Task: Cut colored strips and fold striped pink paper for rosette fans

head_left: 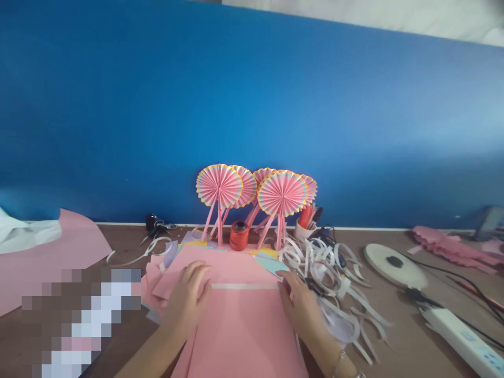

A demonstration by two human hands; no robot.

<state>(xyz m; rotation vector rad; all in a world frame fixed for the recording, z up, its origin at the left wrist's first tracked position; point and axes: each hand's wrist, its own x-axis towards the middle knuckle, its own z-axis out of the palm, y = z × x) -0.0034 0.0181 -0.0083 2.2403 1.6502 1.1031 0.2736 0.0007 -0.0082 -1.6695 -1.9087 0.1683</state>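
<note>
A pink paper sheet (244,331) lies in front of me, with a narrow white strip (244,286) running across its far edge. At the sheet's far left corner rests my left hand (191,291). Its fingers lie over the paper and its thumb is apart from them, by the strip's left end. My right hand (301,302) touches the far right corner, its fingers loosely bent and spread. Under and beyond the sheet is more pink paper (224,262), with pale blue, yellow and purple pieces sticking out. The undersides of both hands are hidden.
Several pleated pink paper fans (282,194) stand against the blue panel (252,94), behind an orange-red roll (239,236). Curled white strips (326,268) heap beside a cup (304,231) of tools. Farther right are a round white pad (394,266) and a power strip (462,336).
</note>
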